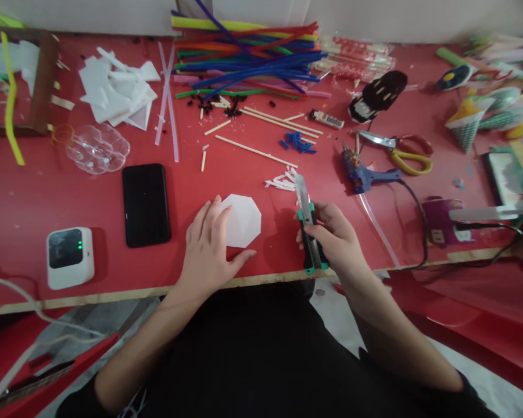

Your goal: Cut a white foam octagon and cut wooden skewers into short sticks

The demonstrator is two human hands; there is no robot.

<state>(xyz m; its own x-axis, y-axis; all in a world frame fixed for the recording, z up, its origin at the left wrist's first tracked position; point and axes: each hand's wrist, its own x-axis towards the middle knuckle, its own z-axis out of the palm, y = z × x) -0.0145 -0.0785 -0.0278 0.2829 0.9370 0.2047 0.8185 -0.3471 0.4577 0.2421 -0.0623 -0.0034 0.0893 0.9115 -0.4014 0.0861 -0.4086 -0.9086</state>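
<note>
My left hand [213, 244] rests on the left part of a white many-sided foam or card piece [246, 223], its fingers stretched out and the thumb apart on the red tabletop. In my right hand [333, 232] is a green and black utility knife [310, 232], blade out and pointing away from me, to the right of the white piece. The thumb lies along the knife's handle. Just beyond the blade tip sits a small heap of cut white strips [283, 181]. Whether the piece is paper or foam I cannot tell.
Right of the knife lie a blue glue gun [366, 173] with its cord and scissors [401, 151]. A black phone [146, 204] and a white device [70, 257] are on the left. Colourful pipe cleaners [248, 58] and white scraps [117, 90] lie at the back. The table's front edge [261, 280] is near.
</note>
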